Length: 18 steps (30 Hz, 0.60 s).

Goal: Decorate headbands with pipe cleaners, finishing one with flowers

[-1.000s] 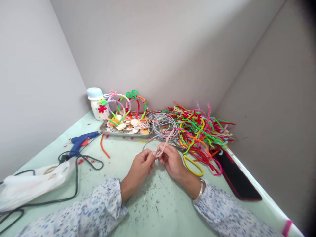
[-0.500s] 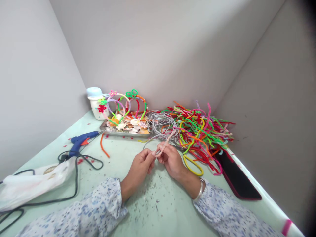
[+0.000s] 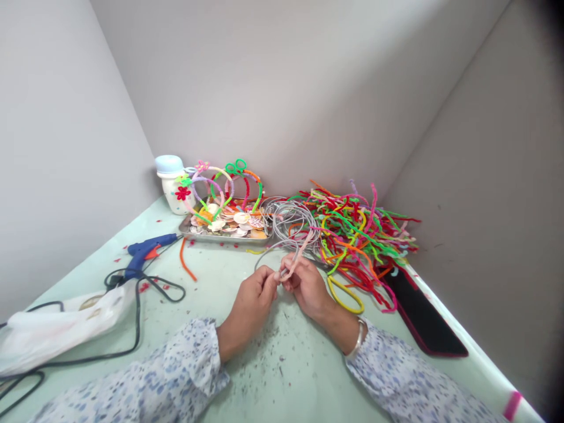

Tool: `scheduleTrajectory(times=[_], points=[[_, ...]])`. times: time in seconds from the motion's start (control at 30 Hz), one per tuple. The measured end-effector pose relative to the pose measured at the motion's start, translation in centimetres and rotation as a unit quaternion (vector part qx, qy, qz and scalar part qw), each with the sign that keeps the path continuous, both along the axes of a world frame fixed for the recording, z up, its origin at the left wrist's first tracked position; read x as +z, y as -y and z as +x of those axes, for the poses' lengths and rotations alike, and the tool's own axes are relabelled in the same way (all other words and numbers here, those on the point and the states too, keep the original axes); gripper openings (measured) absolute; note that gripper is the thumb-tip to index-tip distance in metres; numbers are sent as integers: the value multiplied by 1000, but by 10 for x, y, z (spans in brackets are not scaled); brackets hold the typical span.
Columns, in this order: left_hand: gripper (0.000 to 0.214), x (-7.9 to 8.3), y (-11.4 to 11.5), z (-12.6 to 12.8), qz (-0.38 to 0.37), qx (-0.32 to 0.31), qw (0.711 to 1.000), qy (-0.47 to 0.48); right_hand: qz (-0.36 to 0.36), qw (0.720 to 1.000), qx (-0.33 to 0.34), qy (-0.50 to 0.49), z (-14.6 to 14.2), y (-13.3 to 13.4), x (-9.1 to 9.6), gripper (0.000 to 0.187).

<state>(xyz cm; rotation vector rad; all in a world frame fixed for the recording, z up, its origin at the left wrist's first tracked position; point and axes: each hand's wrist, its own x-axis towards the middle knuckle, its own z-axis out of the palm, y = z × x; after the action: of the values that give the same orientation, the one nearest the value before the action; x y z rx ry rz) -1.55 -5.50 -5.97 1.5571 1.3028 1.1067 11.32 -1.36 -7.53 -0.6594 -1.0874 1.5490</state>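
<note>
My left hand (image 3: 254, 298) and my right hand (image 3: 307, 289) meet fingertip to fingertip above the middle of the table. A pale pink pipe cleaner (image 3: 301, 249) sticks up from my right fingers and bends toward the left thumb. Both hands are closed in a pinch around its lower end. A bit of grey wire seems to show between the fingertips, but most of it is hidden. Just behind the hands lies a loose coil of grey wire (image 3: 291, 218), with one strand curving down behind my left fingers.
A metal tray (image 3: 224, 238) of shell-like discs holds pipe-cleaner hoops. Beside it stands a white bottle (image 3: 171, 191). A blue glue gun (image 3: 143, 251), its black cord and a plastic bag (image 3: 66, 332) lie left. Right are piled pipe cleaners (image 3: 352, 226) and a black flat object (image 3: 425, 314).
My left hand has turned slightly at the fingertips, its thumb now more upright against the pipe cleaner. The right hand has hardly moved.
</note>
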Motion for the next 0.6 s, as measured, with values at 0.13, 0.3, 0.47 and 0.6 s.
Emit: scheduleTrajectory(times=[0.13,0.3,0.47,0.6], points=[[29,2,2,1,30,17,999,-28,-12,1000,-4,-11,0,1,2,17],[28,4,4,2,35,21,999,-15,-23,999,-34,-5,0,2,5,26],[28,9,8,0,17,11,999,33,-22,999,-39,-1,-1,2,6,27],[27,9,8,0,19,19,999,17,-27,999,-38,-1,-1,2,6,26]])
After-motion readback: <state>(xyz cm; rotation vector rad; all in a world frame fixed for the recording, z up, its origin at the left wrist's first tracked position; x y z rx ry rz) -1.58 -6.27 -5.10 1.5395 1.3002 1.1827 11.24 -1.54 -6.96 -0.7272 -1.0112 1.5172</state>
